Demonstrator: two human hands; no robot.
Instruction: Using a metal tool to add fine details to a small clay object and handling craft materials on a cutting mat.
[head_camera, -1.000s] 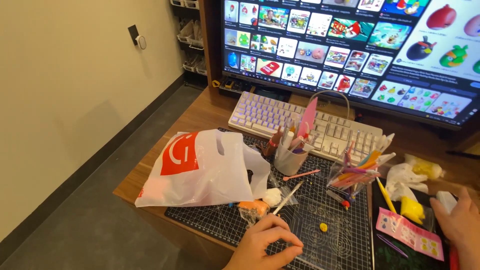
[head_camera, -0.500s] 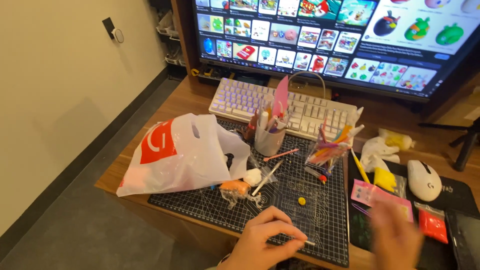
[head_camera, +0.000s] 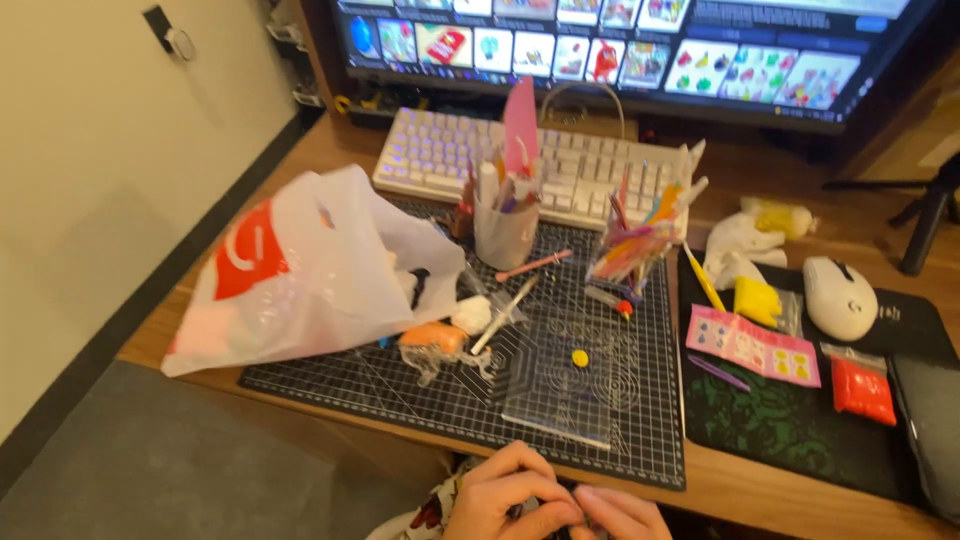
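Head view: both hands (head_camera: 555, 505) pinched together below cutting mat (head_camera: 400, 385).

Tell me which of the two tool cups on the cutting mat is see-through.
The right cup, near the mat's right edge, is clear; its colourful sticks show through the wall. The grey cup left of it is opaque.

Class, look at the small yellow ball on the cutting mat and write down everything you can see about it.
The small yellow ball is a round, matte lump that looks like soft clay. It is whole and lies alone on the clear plastic sheet, which lies flat on the black gridded cutting mat. Nothing else touches it. It lies below the clear holder of coloured tools and right of the white stick tool. Both hands are at the desk's near edge, apart from it.
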